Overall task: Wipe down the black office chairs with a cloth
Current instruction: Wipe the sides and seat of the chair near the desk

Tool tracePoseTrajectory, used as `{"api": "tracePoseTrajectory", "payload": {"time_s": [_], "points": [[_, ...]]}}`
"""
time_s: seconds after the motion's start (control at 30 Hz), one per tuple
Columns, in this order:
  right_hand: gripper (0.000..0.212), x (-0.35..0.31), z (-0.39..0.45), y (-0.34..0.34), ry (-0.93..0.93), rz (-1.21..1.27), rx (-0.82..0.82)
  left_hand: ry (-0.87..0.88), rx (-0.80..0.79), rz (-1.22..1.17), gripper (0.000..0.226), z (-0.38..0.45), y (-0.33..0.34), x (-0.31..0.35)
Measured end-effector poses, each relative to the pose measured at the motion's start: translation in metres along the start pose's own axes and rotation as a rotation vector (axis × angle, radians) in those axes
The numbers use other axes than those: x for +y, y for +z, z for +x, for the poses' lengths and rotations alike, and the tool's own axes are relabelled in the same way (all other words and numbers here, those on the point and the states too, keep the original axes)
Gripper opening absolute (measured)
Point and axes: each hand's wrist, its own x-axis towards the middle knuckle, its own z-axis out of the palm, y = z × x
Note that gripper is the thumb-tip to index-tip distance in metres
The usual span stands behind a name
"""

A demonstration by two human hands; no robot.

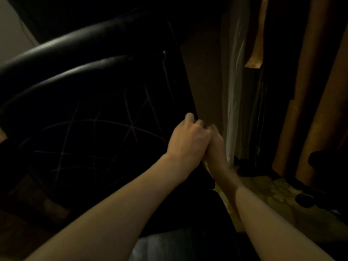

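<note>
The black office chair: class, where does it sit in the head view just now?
The black office chair fills the left and centre of the head view, its right edge beside the left hand and right hand.

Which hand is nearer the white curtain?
Right. The right hand lies just beside the hanging white fabric curtain, on its left; the left hand presses against the right hand's far side, over the black leather office chair.

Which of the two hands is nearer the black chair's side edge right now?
The left hand: its curled fingers sit at the edge of the black chair, while the right hand lies behind it on the curtain side, pressed against it.
</note>
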Motion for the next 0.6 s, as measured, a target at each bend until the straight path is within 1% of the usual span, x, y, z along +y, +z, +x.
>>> {"api": "tracePoseTrajectory", "payload": {"time_s": [0.03, 0.1, 0.13, 0.2, 0.23, 0.27, 0.3, 0.33, 0.4, 0.43, 0.5, 0.6], "points": [[0.013, 0.008, -0.004, 0.002, 0.042, -0.011, -0.029, -0.003, -0.038, 0.012, 0.022, 0.000, 0.005, 0.005], [0.013, 0.012, -0.017, -0.002, 0.054, -0.107, -0.106, -0.011, -0.103, 0.005, 0.024, -0.002, 0.020, 0.018], [0.019, 0.013, -0.024, -0.004, 0.060, -0.173, -0.138, -0.016, -0.141, 0.001, 0.024, -0.004, 0.027, 0.026], [0.029, 0.014, -0.044, -0.010, 0.157, -0.192, -0.164, -0.011, -0.237, -0.006, 0.024, -0.010, 0.037, 0.043], [0.028, 0.017, -0.052, -0.012, 0.180, -0.212, -0.177, 0.000, -0.272, -0.022, 0.024, -0.012, 0.040, 0.048], [0.024, 0.022, -0.058, -0.016, 0.159, -0.220, -0.188, 0.008, -0.285, -0.043, 0.022, -0.013, 0.038, 0.050], [0.015, 0.020, -0.058, -0.022, 0.164, -0.230, -0.183, 0.012, -0.268, -0.066, 0.021, -0.013, 0.033, 0.049], [0.006, 0.015, -0.053, -0.029, 0.144, -0.225, -0.144, 0.009, -0.227, -0.094, 0.020, -0.014, 0.025, 0.043], [0.010, -0.010, -0.035, -0.042, 0.072, -0.120, -0.079, -0.013, -0.089, -0.147, 0.022, -0.020, 0.005, 0.022], [0.008, -0.029, -0.026, -0.049, 0.045, -0.086, -0.047, -0.029, -0.001, -0.167, 0.025, -0.026, -0.005, 0.010], [0.003, -0.071, -0.009, -0.053, -0.060, -0.106, -0.015, -0.072, 0.168, -0.227, 0.027, -0.038, -0.022, -0.018], [0.008, -0.128, 0.003, -0.045, -0.213, -0.130, 0.014, -0.167, 0.357, -0.348, 0.027, -0.063, -0.036, -0.059]]}}
